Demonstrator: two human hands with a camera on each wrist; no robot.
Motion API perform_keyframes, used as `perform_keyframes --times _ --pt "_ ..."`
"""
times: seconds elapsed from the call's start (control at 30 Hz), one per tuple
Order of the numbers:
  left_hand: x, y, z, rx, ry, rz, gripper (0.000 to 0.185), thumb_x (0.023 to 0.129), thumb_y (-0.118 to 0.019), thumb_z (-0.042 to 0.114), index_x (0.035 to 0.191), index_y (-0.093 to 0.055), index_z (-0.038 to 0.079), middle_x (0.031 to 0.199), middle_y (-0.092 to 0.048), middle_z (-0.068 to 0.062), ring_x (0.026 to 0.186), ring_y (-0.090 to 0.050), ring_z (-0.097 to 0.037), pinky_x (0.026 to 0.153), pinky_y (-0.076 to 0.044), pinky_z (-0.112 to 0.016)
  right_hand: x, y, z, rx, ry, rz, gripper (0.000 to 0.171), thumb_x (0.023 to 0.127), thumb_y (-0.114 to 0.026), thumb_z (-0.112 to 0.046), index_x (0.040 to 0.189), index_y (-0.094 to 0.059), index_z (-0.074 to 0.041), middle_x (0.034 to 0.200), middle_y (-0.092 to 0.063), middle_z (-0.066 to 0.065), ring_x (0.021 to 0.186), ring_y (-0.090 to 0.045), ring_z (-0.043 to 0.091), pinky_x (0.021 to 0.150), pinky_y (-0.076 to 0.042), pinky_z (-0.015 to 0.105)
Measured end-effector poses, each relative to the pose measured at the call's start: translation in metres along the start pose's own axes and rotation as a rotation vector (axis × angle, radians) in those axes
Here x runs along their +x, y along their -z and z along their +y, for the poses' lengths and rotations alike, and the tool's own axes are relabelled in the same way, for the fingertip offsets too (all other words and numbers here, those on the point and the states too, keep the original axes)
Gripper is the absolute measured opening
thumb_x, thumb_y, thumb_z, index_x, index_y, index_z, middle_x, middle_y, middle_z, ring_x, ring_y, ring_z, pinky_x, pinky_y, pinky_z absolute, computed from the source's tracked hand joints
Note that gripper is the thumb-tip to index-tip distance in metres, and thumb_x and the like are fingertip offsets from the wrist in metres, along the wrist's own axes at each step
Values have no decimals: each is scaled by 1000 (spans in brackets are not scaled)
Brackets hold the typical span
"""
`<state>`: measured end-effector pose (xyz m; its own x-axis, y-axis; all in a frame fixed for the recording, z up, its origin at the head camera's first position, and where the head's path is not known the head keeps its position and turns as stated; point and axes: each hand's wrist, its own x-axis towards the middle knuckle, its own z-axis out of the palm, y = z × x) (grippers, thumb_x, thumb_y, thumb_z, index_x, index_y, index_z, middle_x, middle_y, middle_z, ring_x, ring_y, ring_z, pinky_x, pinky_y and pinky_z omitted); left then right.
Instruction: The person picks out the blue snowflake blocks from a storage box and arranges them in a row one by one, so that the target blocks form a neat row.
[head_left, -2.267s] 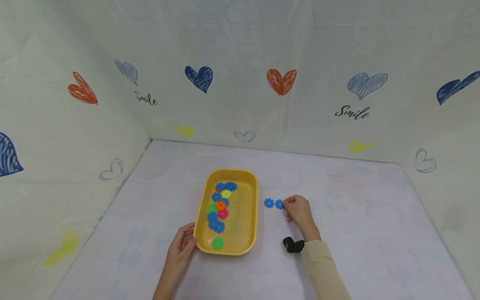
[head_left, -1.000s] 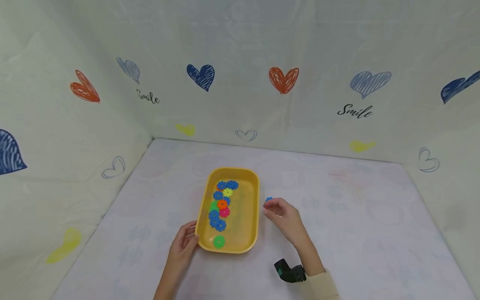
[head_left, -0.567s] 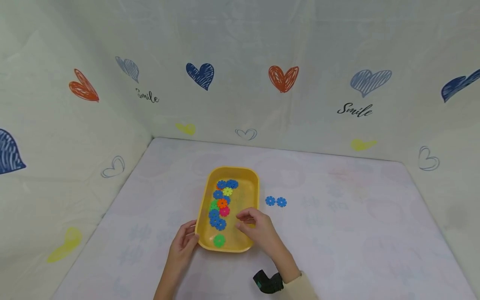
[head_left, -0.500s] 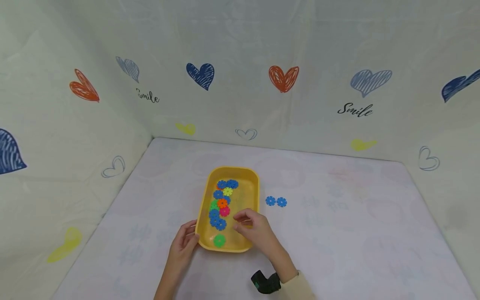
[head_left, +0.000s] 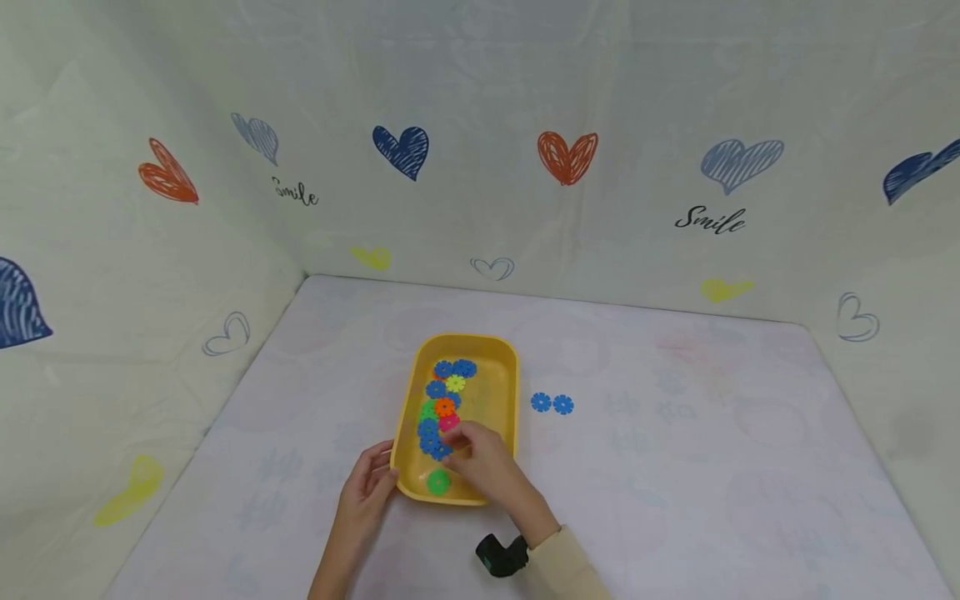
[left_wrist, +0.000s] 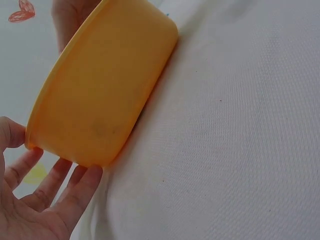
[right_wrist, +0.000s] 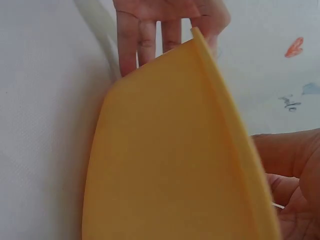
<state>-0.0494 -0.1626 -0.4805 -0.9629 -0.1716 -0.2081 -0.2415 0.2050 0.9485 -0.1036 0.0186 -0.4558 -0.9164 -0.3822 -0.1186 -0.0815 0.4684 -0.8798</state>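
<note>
A yellow plastic tray (head_left: 495, 375) holds flower-shaped plastic discs in a loose row: several blue discs (head_left: 437, 389), an orange one (head_left: 445, 407), a pink one (head_left: 448, 422), a yellow one (head_left: 455, 383) and green ones (head_left: 438, 481). My left hand (head_left: 363, 500) grips the tray's near left corner; in the left wrist view its thumb lies at the rim and its fingers against the outer wall. Inside the tray, my right hand (head_left: 491, 467) reaches over the near blue discs, thumb and forefinger apart. The tray wall partly hides this hand in the right wrist view.
Two blue discs (head_left: 552, 403) lie side by side on the white tabletop (head_left: 675, 467), just right of the tray. A black wrist camera (head_left: 501, 556) sits at the right sleeve. White curtains with printed hearts (head_left: 567, 158) rise behind and beside the table.
My right hand has left the second blue disc beside the first on the table, then moved left over the tray rim to the near blue discs. The left hand stays at the tray.
</note>
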Motion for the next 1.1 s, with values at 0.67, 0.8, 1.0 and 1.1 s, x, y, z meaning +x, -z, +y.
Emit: perform_keyframes --times 0.67,0.8,1.0,1.1 --pt "0 0 0 -9 12 -7 38 91 -50 11 129 -43 9 122 -53 -17 104 -58 -21 80 -48 -14 30 -10 10 -107 -102 -72 28 76 -71 -10 100 -60 -6 90 -52 3 82 -45 14 75 -45 25" --pt "1 -1 0 -9 6 -9 38 91 -50 11 129 -43 9 122 -52 -17 104 -58 -21 80 -48 -14 34 -11 10 -140 -83 -84 26 75 -72 -8 97 -59 -4 86 -48 3 80 -43 14 71 -42 22" --pt "0 0 1 -8 8 -8 38 91 -51 12 129 -43 9 122 -52 -16 103 -58 -19 79 -47 -12 39 -15 10 -232 -78 -104 24 76 -72 -12 95 -58 -6 87 -45 1 78 -43 13 69 -41 20" --pt "1 -1 1 -10 15 -9 38 92 -50 12 129 -43 9 122 -52 -17 103 -58 -19 79 -47 -12 40 -16 11 -273 -86 -101 25 75 -72 -13 95 -58 -7 89 -45 0 79 -43 12 71 -42 20"
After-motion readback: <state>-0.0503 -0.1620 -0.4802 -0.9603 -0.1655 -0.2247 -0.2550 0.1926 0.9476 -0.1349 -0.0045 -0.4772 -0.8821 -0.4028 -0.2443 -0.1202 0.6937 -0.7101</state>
